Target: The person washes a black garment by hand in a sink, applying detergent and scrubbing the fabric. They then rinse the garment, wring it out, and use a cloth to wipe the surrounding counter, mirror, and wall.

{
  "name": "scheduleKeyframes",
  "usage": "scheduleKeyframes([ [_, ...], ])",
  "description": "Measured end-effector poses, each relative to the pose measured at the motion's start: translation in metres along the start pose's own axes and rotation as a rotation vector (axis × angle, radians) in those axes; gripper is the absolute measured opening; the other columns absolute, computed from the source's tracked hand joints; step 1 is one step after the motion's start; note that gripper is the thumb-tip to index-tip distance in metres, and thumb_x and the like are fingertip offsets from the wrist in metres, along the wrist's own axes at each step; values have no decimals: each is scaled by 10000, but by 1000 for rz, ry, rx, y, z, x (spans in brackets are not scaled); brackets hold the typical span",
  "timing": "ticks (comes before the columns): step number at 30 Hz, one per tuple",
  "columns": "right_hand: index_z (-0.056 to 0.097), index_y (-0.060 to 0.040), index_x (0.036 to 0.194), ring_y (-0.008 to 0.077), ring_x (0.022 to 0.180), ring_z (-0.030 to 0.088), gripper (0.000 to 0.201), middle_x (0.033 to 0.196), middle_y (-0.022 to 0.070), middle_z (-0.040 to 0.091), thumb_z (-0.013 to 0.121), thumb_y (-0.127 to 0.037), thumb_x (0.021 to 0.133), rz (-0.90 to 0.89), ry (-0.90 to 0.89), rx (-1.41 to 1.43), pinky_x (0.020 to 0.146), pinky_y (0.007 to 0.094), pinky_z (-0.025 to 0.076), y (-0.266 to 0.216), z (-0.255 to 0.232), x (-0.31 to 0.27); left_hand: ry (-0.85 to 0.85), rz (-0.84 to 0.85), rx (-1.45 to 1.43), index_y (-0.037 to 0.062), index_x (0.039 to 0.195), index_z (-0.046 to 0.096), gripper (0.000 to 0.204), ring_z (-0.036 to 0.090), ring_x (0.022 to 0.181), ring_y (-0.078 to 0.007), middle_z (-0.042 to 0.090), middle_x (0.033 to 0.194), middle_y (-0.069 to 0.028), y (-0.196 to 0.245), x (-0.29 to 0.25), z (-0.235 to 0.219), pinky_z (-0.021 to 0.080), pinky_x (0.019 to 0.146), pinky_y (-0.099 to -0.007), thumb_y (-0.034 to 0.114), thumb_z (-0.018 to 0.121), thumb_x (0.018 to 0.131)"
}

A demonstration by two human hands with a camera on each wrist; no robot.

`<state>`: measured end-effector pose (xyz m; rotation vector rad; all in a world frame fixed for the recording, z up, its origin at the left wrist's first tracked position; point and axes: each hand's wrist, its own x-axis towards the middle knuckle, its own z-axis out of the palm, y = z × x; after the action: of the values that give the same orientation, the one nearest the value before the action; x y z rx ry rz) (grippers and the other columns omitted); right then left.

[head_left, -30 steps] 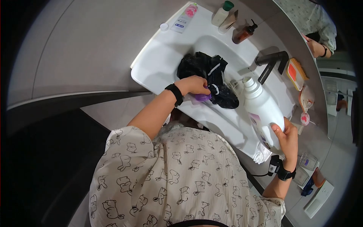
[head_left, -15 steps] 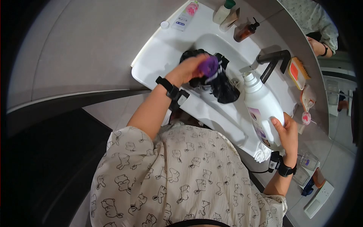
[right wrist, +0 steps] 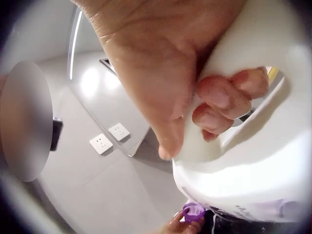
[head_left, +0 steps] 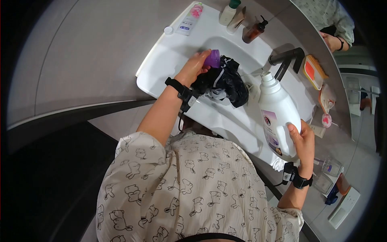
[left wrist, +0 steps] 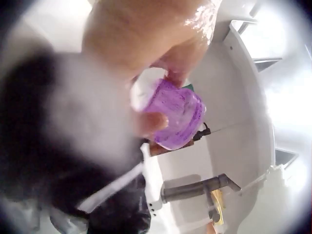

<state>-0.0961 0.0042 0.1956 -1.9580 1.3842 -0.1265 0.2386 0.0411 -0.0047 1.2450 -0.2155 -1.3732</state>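
My left hand (head_left: 194, 69) holds a translucent purple cap (head_left: 213, 59) over the left part of the sink. In the left wrist view, fingers curl round the cap (left wrist: 176, 114) and its wide end faces away from the palm. Below it, a crumpled black bundle with white strips (head_left: 234, 86) lies in the basin. My right hand (head_left: 305, 143) grips a large white bottle (head_left: 282, 103) by its handle. That bottle is uncapped and leans slightly, neck towards the faucet. Fingers pass through the handle opening in the right wrist view, with the thumb on the near side.
A dark faucet (head_left: 288, 62) reaches over the white sink (head_left: 155, 74). Along the back stand a brown pump bottle (head_left: 254, 32) and a green-capped bottle (head_left: 229, 13). A tube (head_left: 189, 20) and a small white lid (head_left: 168, 30) lie at the far left corner. A mirror borders the right.
My left hand has lifted the purple cap from the sink's front edge, up and away from me, and turned it sideways. The white bottle stays nearly in place in my right hand.
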Motion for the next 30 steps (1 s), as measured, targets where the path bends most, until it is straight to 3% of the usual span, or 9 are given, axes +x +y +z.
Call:
scheduleKeyframes([
  [1,588,41,845,75,601,444,407,636,26,549,651,-359,799,1,2,1,558,236,403,2,2,-1,82,111,105,29,915,563,373,509,605,-101,562,746,-21,5,-2,1,416,529,-203,395,564,840],
  [5,594,37,855,72,621,459,416,652,29,563,651,-371,796,4,-11,-15,574,229,407,18,10,0,88,262,316,5,915,557,414,503,602,-89,559,735,-14,45,-28,12,416,543,-204,409,580,826],
  [10,597,37,872,71,632,467,404,690,37,580,664,-353,789,17,-31,247,586,224,409,23,18,4,-46,745,449,13,979,566,357,521,693,-61,561,757,-4,81,-68,44,432,612,-197,329,619,822],
  [13,602,40,867,76,615,461,400,672,33,575,670,-345,784,-20,-41,150,572,232,410,15,25,5,-25,912,625,9,964,578,375,552,720,-109,589,790,-49,89,-79,60,458,659,-239,336,646,792],
  [14,602,40,867,76,615,461,400,672,33,575,670,-345,784,-22,-41,151,572,232,410,15,27,6,-24,914,626,9,964,578,375,552,720,-109,589,790,-49,88,-79,65,458,659,-239,336,646,792],
  [17,604,45,818,77,569,441,379,599,42,543,680,-323,774,16,-63,-76,526,246,396,15,32,8,34,904,855,8,912,593,411,593,757,-247,605,818,-150,81,-77,76,471,686,-316,379,663,749],
  [21,600,46,807,75,564,433,366,587,46,529,676,-311,779,45,-69,-218,521,244,389,23,34,11,59,840,915,8,910,593,414,603,783,-252,613,824,-147,73,-74,71,472,685,-316,385,661,752],
  [27,599,39,913,68,647,464,393,715,4,575,655,-333,798,0,-42,102,581,225,403,46,20,-1,20,766,821,7,915,589,407,594,759,-229,617,819,-137,67,-66,72,470,683,-313,377,661,760],
  [30,602,29,916,66,660,465,414,734,-6,574,660,-361,790,65,-19,185,593,219,398,55,18,-4,-145,762,676,13,919,588,397,589,765,-212,614,803,-128,67,-71,91,468,689,-303,367,669,759],
])
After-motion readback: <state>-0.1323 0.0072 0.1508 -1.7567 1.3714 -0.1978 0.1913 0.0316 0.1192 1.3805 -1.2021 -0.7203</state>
